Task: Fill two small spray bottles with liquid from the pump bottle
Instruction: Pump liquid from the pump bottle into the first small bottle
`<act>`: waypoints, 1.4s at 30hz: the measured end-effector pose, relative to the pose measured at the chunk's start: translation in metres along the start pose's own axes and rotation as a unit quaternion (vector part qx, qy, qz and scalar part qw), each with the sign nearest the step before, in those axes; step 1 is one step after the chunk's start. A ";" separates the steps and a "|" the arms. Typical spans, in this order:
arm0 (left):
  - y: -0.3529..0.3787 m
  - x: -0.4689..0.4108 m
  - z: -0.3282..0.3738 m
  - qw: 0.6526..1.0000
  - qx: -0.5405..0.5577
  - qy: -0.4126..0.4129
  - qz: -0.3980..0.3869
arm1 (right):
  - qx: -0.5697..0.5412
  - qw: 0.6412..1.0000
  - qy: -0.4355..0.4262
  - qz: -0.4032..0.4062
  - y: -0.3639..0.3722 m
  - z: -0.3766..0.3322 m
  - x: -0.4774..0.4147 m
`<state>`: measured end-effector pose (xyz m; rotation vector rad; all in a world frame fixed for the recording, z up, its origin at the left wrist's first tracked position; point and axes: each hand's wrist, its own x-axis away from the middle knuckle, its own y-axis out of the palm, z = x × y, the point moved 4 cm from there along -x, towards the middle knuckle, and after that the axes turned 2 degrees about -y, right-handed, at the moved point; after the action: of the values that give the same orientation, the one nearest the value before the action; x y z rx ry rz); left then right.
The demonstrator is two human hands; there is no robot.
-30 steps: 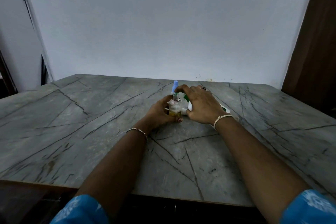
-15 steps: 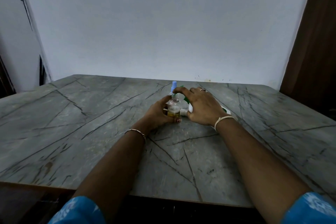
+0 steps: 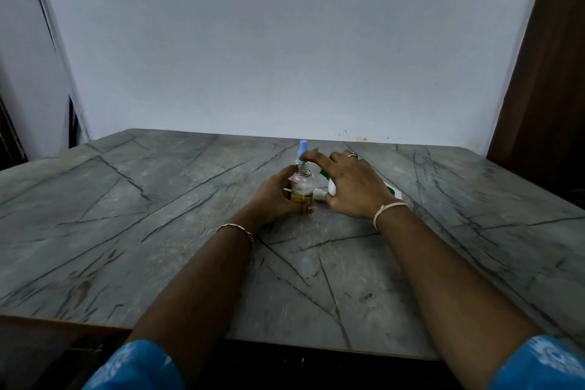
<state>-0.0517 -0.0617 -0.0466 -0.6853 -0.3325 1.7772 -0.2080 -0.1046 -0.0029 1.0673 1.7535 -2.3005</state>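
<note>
My left hand grips a small clear spray bottle that stands upright on the table. Its threaded neck has no cap, and yellow liquid fills its lower part. My right hand lies over the white and green pump bottle, which is tilted towards the small bottle. My index finger stretches out onto the green pump head, just above the open neck. A blue spray top rises right behind the small bottle. What it sits on is hidden.
The grey marble-patterned table reaches to a white wall at the back. A dark wooden door frame stands at the right. The table's front edge runs just below my forearms.
My right index finger has straightened and risen onto the pump head above the small bottle's neck. My left hand and the small bottle have stayed in place.
</note>
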 end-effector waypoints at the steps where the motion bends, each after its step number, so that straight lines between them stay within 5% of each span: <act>1: 0.000 0.000 0.000 1.000 -0.002 0.000 -0.002 | -0.001 1.000 0.001 0.000 0.000 0.000 0.000; 42: 0.002 0.002 0.003 1.000 0.013 -0.003 -0.003 | -0.029 0.999 0.016 0.008 0.002 0.001 -0.002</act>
<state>-0.0553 -0.0601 -0.0463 -0.6603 -0.3136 1.7756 -0.2058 -0.1066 -0.0033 1.1106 1.8049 -2.2205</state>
